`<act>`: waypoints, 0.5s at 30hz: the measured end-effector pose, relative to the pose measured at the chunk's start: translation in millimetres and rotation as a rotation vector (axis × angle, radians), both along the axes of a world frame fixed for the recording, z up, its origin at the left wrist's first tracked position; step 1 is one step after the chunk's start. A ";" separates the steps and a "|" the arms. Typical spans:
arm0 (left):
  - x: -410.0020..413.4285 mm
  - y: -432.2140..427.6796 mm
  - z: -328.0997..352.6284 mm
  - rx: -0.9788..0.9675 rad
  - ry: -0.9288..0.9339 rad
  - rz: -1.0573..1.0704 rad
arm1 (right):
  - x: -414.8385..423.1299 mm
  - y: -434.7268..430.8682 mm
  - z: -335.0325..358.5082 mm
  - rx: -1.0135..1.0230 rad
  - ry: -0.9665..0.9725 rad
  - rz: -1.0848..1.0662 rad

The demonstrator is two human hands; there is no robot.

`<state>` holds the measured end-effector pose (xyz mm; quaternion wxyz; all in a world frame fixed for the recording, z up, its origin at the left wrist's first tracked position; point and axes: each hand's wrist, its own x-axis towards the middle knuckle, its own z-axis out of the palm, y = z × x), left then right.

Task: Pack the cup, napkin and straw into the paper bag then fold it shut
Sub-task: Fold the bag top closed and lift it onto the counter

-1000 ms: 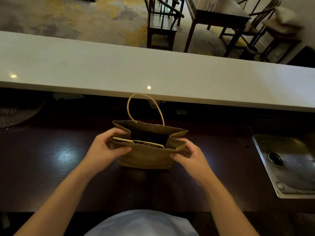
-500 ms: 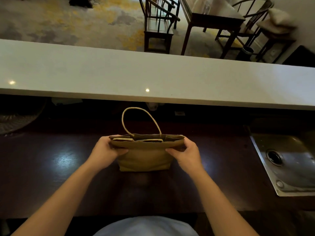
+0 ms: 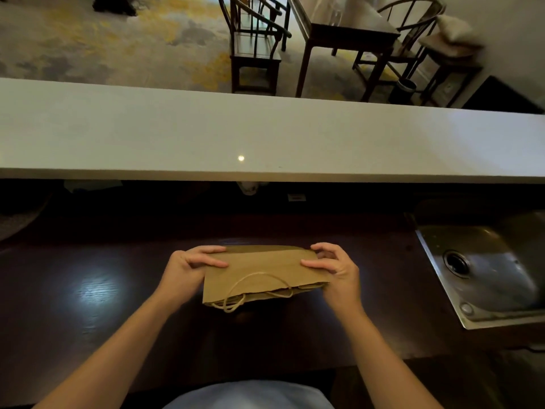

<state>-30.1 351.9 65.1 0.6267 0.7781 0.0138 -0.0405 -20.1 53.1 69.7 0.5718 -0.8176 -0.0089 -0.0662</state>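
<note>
Since half a second ago the paper bag (image 3: 262, 271) has gone from standing with its mouth pressed narrow to having its top folded over toward the person, so the flap now faces up and the twine handles (image 3: 253, 290) lie loose across it and hang past its near edge. Both hands have moved from the rim to the flap's ends.

The left hand (image 3: 188, 270) holds the bag's left end, thumb lying on top of the fold and fingers curled over the far edge. The right hand (image 3: 336, 270) holds the right end the same way, thumb on the flap, fingers arched above the far corner. The bag sits between the two hands, on the dark wood tabletop (image 3: 97, 293). Its contents are hidden.

Right of the right hand, well apart, a steel sink (image 3: 486, 270) is set into the tabletop. Beyond both hands a long white counter ledge (image 3: 265, 137) runs across the view, and past that stand dark wooden chairs (image 3: 253, 51) and a dark table (image 3: 351, 31) on a patterned carpet (image 3: 103, 39). Near the bottom edge, between the forearms, a pale blue shirt (image 3: 247, 394) shows.
</note>
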 end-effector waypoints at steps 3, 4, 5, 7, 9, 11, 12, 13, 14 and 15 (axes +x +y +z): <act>0.9 9.3 -12.7 0.239 -0.064 -0.020 | 0.0 -0.8 -5.0 -0.137 0.005 0.010; 0.8 11.4 -14.5 0.335 -0.100 -0.027 | -0.1 -1.6 -6.9 -0.198 0.002 0.017; 0.5 13.1 -14.9 0.417 -0.126 -0.042 | -0.7 -2.0 -7.3 -0.267 -0.011 0.025; 0.6 13.6 -11.6 0.522 -0.160 -0.080 | -0.9 -2.3 -2.2 -0.398 -0.030 0.063; 0.6 9.3 -4.8 0.585 -0.186 -0.121 | 0.0 0.0 3.9 -0.427 0.085 0.123; 2.6 3.0 -1.7 0.688 -0.261 -0.133 | 2.7 7.3 5.5 -0.460 0.185 0.148; 4.6 -0.8 -1.1 0.744 -0.288 -0.138 | 5.3 11.3 3.0 -0.545 0.148 0.160; 6.5 -5.4 -0.2 0.791 -0.297 -0.145 | 7.5 14.9 0.3 -0.643 0.097 0.180; 8.1 -10.6 1.2 0.832 -0.295 -0.150 | 9.3 18.2 -1.7 -0.725 0.056 0.197; 9.7 -15.9 2.9 0.872 -0.296 -0.153 | 10.9 21.3 -3.1 -0.784 0.043 0.212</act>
